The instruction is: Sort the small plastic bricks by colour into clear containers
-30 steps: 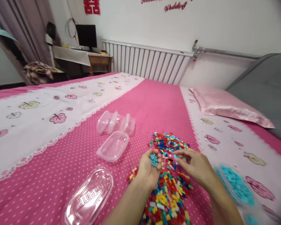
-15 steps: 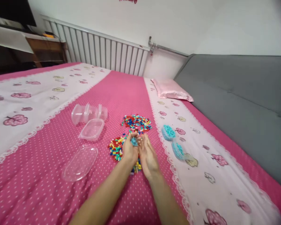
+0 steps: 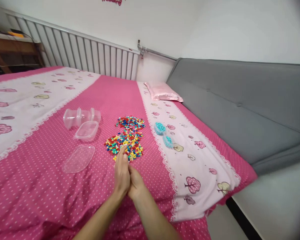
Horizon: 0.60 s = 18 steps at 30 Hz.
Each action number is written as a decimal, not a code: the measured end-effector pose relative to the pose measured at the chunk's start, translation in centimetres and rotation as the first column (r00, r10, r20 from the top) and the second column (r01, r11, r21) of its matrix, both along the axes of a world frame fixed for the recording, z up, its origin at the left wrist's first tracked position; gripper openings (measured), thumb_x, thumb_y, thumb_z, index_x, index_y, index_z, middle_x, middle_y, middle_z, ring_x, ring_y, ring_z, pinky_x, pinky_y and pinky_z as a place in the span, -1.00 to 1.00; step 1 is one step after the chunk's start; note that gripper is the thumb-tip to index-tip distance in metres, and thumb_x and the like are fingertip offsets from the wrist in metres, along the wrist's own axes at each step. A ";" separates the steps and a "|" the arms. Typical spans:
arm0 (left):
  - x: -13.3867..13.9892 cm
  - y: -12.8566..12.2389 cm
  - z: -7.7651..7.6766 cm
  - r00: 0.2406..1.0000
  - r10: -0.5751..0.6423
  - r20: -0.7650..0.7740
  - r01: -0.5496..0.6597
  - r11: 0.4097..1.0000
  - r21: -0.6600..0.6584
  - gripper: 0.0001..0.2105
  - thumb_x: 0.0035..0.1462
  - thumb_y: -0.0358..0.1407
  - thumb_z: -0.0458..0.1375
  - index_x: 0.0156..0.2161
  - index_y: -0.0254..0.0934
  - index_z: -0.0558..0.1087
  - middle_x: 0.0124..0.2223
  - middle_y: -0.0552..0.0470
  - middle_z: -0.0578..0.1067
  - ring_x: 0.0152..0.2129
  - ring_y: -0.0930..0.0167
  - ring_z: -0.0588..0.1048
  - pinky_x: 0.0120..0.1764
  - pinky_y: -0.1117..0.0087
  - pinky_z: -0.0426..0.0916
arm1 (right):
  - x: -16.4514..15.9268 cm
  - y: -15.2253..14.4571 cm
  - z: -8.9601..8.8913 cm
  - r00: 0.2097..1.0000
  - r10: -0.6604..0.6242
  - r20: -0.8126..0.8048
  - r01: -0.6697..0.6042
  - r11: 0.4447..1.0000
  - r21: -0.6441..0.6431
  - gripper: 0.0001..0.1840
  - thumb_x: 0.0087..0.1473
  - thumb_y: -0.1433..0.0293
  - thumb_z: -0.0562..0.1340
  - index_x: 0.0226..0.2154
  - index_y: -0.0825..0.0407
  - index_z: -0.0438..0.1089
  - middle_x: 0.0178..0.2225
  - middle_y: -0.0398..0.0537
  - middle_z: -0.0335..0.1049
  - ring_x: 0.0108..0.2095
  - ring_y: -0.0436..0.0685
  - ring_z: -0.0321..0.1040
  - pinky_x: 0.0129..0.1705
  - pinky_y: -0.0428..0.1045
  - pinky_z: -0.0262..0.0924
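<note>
My left hand [image 3: 122, 173] and my right hand [image 3: 136, 182] are closed together, palms facing, just in front of a pile of small multicoloured pieces [image 3: 133, 145]. Left fingertips overlap the pile's near edge in the view. Small light-blue pieces showed between the palms a moment ago; whatever is inside is now hidden. A second multicoloured pile [image 3: 130, 122] lies behind the first, almost joined to it. To the right, a clear tub [image 3: 160, 128] and another clear tub [image 3: 167, 141] both hold turquoise pieces.
On the left lie stacked clear containers [image 3: 81, 117] on their side, an open clear container [image 3: 87, 130] and a flat clear lid [image 3: 79, 158]. A pink pillow [image 3: 162, 91] rests near the grey headboard [image 3: 215, 100]. The bedspread [image 3: 45, 186] is wrinkled at the front.
My hands have drawn back toward me from over the near pile and closed together, hiding the light-blue pieces. The view has turned to the right.
</note>
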<state>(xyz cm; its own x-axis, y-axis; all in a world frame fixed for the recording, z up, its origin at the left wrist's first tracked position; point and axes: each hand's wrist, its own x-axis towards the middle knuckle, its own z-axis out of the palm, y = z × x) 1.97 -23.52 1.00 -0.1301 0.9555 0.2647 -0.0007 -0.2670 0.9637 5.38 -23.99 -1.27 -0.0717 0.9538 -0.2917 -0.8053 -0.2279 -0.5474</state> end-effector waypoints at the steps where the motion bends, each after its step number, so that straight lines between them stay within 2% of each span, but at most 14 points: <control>1: 0.0 -0.3 0.3 0.999 -0.004 -0.041 0.006 0.998 0.062 -0.62 0.20 -0.19 -0.16 0.03 -0.27 0.30 0.12 -0.06 0.28 0.11 0.37 0.15 0.15 0.24 -0.04 | 0.0 -0.2 0.2 0.998 0.031 -0.056 -0.034 0.998 -0.053 -0.76 0.05 0.30 0.10 -0.46 0.08 0.40 -0.44 -0.03 0.45 -0.18 0.10 0.35 -0.14 0.04 0.31; 4: 0.4 -0.7 1.5 0.990 0.019 -0.139 0.024 0.955 0.297 -0.63 0.20 -0.21 -0.16 0.02 -0.28 0.30 0.12 -0.08 0.28 0.09 0.33 0.18 0.13 0.19 0.01 | 0.9 -0.5 0.9 0.976 0.051 -0.212 -0.096 0.973 -0.210 -0.74 0.11 0.40 0.03 -0.47 0.10 0.37 -0.49 -0.04 0.44 -0.21 0.07 0.38 -0.16 0.02 0.33; 6: 0.5 -0.6 2.4 0.982 0.083 -0.171 0.000 0.900 0.435 -0.62 0.18 -0.20 -0.16 0.03 -0.26 0.29 0.13 -0.08 0.26 0.09 0.29 0.18 0.11 0.15 0.04 | 2.6 -0.4 1.7 0.958 -0.007 -0.287 -0.069 0.965 -0.252 -0.71 0.14 0.45 -0.01 -0.47 0.12 0.36 -0.50 -0.06 0.43 -0.24 0.02 0.39 -0.16 -0.02 0.33; 8: 0.0 -0.1 3.1 0.963 0.176 -0.202 -0.046 0.852 0.521 -0.59 0.18 -0.19 -0.18 0.07 -0.26 0.25 0.14 -0.08 0.24 0.09 0.26 0.18 0.10 0.11 0.05 | 5.6 -0.1 2.8 0.937 -0.110 -0.330 0.024 0.967 -0.254 -0.70 0.16 0.48 -0.04 -0.45 0.15 0.35 -0.48 -0.06 0.43 -0.26 -0.02 0.40 -0.16 -0.07 0.33; 10: -1.4 0.8 3.1 0.915 0.296 -0.274 -0.106 0.832 0.545 -0.59 0.17 -0.22 -0.17 0.09 -0.26 0.22 0.13 -0.08 0.25 0.09 0.25 0.18 0.11 0.10 0.03 | 9.7 0.6 4.3 0.924 -0.238 -0.301 0.173 0.958 -0.227 -0.71 0.16 0.49 -0.04 -0.43 0.16 0.34 -0.47 -0.05 0.43 -0.27 -0.04 0.40 -0.16 -0.10 0.33; 12: -3.6 2.0 1.8 0.821 0.350 -0.451 -0.074 0.848 0.525 -0.56 0.16 -0.23 -0.13 0.14 -0.30 0.16 0.15 -0.14 0.22 0.10 0.23 0.15 0.11 0.08 0.02 | 14.5 1.7 5.7 0.908 -0.376 -0.187 0.348 0.923 -0.167 -0.74 0.14 0.51 -0.02 -0.45 0.14 0.33 -0.48 -0.09 0.42 -0.31 -0.06 0.40 -0.17 -0.11 0.33; 14: -6.3 3.2 -0.4 0.682 0.327 -0.655 0.023 0.885 0.466 -0.53 0.14 -0.22 -0.10 0.16 -0.31 0.11 0.17 -0.19 0.17 0.12 0.19 0.13 0.10 0.07 0.04 | 19.1 3.2 6.6 0.839 -0.543 0.000 0.542 0.837 -0.071 -0.77 0.12 0.53 0.00 -0.46 0.10 0.32 -0.49 -0.14 0.40 -0.35 -0.10 0.39 -0.17 -0.13 0.33; 15: -7.7 3.8 -1.8 0.608 0.296 -0.736 0.071 0.904 0.422 -0.52 0.13 -0.20 -0.08 0.16 -0.29 0.11 0.18 -0.19 0.16 0.11 0.18 0.14 0.10 0.07 0.06 | 21.1 4.1 6.8 0.777 -0.617 0.129 0.624 0.781 -0.025 -0.77 0.12 0.51 0.01 -0.47 0.09 0.31 -0.50 -0.16 0.38 -0.37 -0.11 0.38 -0.18 -0.14 0.32; 16: -8.9 4.2 -3.3 0.553 0.272 -0.787 0.113 0.912 0.395 -0.51 0.13 -0.19 -0.08 0.16 -0.29 0.11 0.18 -0.19 0.17 0.09 0.17 0.17 0.09 0.07 0.07 | 22.9 5.0 6.8 0.699 -0.657 0.281 0.687 0.727 -0.009 -0.75 0.12 0.49 -0.01 -0.50 0.08 0.29 -0.53 -0.18 0.35 -0.41 -0.12 0.37 -0.21 -0.15 0.32; 18: -10.6 4.9 -5.8 0.483 0.269 -0.833 0.149 0.912 0.381 -0.51 0.12 -0.14 -0.10 0.13 -0.32 0.12 0.12 -0.22 0.24 0.04 0.15 0.24 0.06 0.06 0.13 | 25.3 6.9 6.2 0.645 -0.671 0.365 0.719 0.695 0.007 -0.69 0.14 0.41 -0.05 -0.53 0.06 0.28 -0.55 -0.18 0.32 -0.46 -0.12 0.34 -0.24 -0.15 0.32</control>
